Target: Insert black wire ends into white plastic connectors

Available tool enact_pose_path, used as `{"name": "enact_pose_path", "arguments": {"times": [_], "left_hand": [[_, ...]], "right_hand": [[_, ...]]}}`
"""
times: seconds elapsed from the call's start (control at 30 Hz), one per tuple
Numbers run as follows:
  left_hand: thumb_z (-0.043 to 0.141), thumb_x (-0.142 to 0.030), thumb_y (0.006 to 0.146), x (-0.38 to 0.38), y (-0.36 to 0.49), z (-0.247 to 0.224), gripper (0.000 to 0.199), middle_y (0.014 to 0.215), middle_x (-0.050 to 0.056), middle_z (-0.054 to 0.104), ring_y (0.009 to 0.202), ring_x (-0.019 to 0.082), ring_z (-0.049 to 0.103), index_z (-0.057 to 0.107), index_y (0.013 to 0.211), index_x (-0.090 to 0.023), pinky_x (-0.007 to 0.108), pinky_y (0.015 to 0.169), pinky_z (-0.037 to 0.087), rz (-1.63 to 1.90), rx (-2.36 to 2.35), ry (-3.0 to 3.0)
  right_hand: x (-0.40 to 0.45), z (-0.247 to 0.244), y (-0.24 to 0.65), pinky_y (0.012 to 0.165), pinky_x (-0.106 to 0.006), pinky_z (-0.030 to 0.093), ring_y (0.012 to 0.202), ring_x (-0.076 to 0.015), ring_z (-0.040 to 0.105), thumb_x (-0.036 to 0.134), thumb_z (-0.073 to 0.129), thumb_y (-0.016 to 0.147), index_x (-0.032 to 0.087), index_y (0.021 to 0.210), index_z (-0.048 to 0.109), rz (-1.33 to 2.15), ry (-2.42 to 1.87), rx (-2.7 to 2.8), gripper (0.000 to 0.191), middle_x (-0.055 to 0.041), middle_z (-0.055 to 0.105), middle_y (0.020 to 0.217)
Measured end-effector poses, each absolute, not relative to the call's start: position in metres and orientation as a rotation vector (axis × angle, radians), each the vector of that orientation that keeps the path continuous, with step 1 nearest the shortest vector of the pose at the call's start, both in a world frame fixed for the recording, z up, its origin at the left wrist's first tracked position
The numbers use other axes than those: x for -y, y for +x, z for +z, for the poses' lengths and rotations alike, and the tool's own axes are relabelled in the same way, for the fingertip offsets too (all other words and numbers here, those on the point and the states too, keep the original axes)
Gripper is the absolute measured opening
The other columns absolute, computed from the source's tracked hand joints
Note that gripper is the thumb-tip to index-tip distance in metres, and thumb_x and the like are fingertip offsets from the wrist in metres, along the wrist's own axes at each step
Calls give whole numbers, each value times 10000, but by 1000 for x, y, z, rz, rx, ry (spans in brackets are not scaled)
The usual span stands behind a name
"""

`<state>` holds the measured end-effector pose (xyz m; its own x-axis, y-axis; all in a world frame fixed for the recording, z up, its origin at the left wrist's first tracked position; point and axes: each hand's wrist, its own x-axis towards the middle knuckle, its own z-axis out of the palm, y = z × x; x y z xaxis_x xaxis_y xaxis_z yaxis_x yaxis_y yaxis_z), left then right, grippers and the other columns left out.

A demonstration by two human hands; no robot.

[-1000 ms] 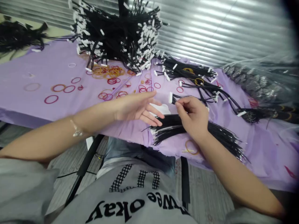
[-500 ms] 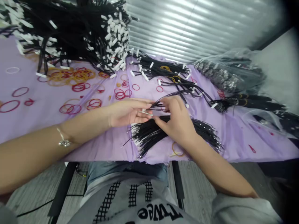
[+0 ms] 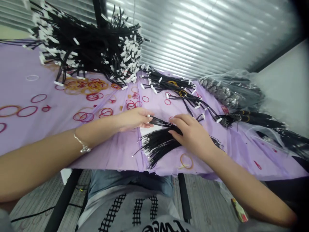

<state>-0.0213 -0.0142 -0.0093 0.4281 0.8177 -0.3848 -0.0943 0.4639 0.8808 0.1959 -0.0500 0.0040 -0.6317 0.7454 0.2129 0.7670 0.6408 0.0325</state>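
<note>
- The left hand (image 3: 135,120) pinches a small white connector (image 3: 148,116) between thumb and fingers, with part of it showing at the fingertips.
- Thin black wires (image 3: 161,122) run from that connector toward the right hand (image 3: 191,134), just above the bench (image 3: 116,146) and its purple cloth.
- The right hand curves over the wires, thumb on the near side and fingers on the far side; I cannot tell whether it grips them tightly or only guides them.
- Below the wires, a fan of loose black leads (image 3: 159,146) lies partly on a white sheet (image 3: 146,130), its far end partly hidden by the right hand.
- The wires look light and limp, likely to bend and splay if held at one point only.
- The connector seems the stiffest part and the surest place to pinch; a second hold farther along would keep the strands together.
- Their coating may be a little slippery, and the thin crimped tips of the loose leads look easy to bend or snag, so holding mid-length seems kinder.
- Beyond the hands lie scattered red rubber bands (image 3: 83,117) and a large heap of connector-ended cables (image 3: 94,48).
</note>
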Motion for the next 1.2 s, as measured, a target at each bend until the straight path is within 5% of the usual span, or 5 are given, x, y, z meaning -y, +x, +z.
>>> {"name": "enact_pose_path", "arguments": {"times": [0.13, 0.27, 0.53, 0.93, 1.2], "left_hand": [[523, 17, 776, 16, -25, -13, 212, 675, -15, 654, 641, 89, 643, 608, 913, -121, 239, 731, 482, 664, -952, 984], [559, 30, 740, 14, -27, -20, 204, 637, -20, 653, 624, 108, 642, 549, 865, -131, 291, 739, 506, 681, -947, 1155], [679, -56, 721, 18, -25, -21, 206, 837, 18, 693, 749, 117, 674, 634, 910, -125, 281, 798, 529, 782, -914, 1101], [619, -17, 762, 25, -27, -24, 185, 785, 64, 718, 720, 141, 680, 688, 920, -85, 304, 813, 533, 732, -958, 862], [613, -28, 771, 28, -28, -25, 176, 815, 61, 719, 737, 139, 676, 690, 912, -100, 319, 844, 516, 740, -920, 899]], "right_hand": [[53, 0, 178, 708, -297, 467, 777, -171, 578, 175, 485, 883, 146, 831, 634, 259, -1006, 2870, 160, -70, 614, 815], [44, -6, 171, 704, -272, 461, 758, -145, 577, 151, 527, 865, 141, 815, 650, 545, -881, 2867, 134, -59, 610, 812], [44, -10, 173, 724, -288, 449, 776, -158, 551, 145, 520, 865, 144, 815, 651, 587, -858, 2777, 140, -63, 591, 827], [50, -4, 172, 704, -242, 464, 761, -119, 614, 124, 530, 836, 192, 923, 629, 811, -1066, 2392, 148, -3, 675, 862], [51, -2, 163, 713, -262, 476, 750, -120, 603, 159, 560, 812, 185, 783, 661, 910, -1055, 2317, 108, -11, 659, 816]]}}
